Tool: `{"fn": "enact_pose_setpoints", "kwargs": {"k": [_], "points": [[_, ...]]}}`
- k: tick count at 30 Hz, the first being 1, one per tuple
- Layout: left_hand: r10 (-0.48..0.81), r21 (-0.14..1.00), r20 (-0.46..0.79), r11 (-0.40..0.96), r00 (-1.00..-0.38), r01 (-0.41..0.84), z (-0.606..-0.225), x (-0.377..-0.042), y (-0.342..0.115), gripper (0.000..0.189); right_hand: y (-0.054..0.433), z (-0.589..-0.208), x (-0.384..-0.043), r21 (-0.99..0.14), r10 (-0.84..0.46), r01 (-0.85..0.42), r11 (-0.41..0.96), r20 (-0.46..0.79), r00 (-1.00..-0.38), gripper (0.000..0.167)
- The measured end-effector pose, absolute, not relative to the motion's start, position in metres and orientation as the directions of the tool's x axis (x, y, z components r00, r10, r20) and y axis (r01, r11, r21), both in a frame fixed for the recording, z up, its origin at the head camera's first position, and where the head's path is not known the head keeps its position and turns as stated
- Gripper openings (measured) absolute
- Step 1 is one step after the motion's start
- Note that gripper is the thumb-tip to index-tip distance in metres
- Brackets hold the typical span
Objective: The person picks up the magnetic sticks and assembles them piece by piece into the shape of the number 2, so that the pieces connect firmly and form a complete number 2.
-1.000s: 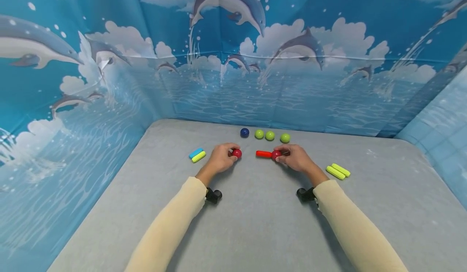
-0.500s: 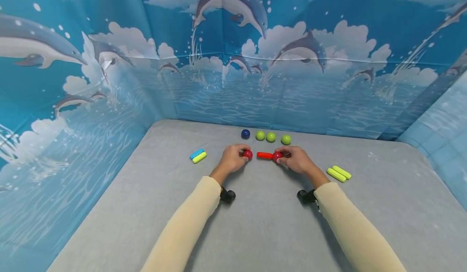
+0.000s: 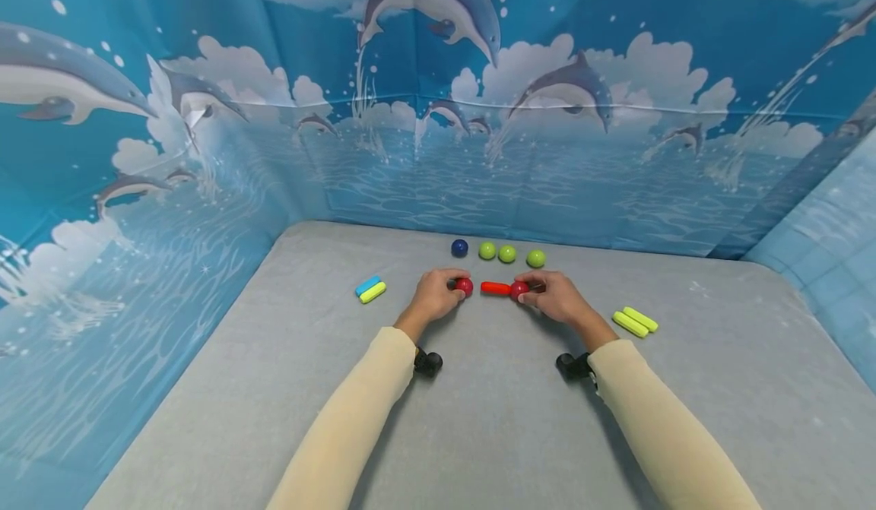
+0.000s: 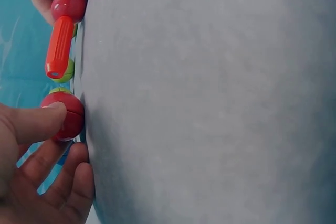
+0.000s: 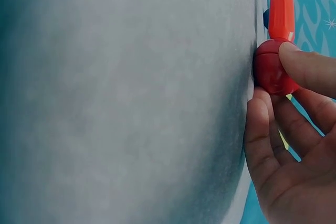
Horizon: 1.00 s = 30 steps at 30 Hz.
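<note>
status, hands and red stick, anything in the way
Left hand pinching red ball. Right hand pinching second red ball, red stick against it. Nothing between stick and first ball.

The thumb of the left hand (image 3: 435, 297) covers part of the left red ball (image 4: 75, 123), and that of the right hand (image 3: 556, 297) masks part of the right red ball (image 5: 268, 74). In the left wrist view, the red stick (image 4: 60, 48) hides part of a green ball (image 4: 70, 70); in the right wrist view, it conceals most of a blue ball (image 5: 266, 20). The head view's bottom edge crops the sleeves (image 3: 345, 426) and worktop (image 3: 486, 434). Whether stick and ball are joined cannot be told.
</note>
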<state>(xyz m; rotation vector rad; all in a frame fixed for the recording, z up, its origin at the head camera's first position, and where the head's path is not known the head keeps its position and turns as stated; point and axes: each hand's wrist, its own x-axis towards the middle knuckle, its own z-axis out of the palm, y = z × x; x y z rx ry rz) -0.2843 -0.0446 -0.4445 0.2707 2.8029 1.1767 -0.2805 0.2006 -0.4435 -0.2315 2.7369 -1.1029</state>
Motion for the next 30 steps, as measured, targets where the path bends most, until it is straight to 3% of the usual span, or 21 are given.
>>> {"fn": "enact_pose_setpoints", "kwargs": {"k": [30], "points": [[0.205,0.708,0.002,0.691,-0.979,0.146,-0.445,-0.283,-0.044,0.038,0.183,-0.436,-0.278,-0.678,-0.236,-0.117,0.725,-0.085,-0.968,0.041]]}}
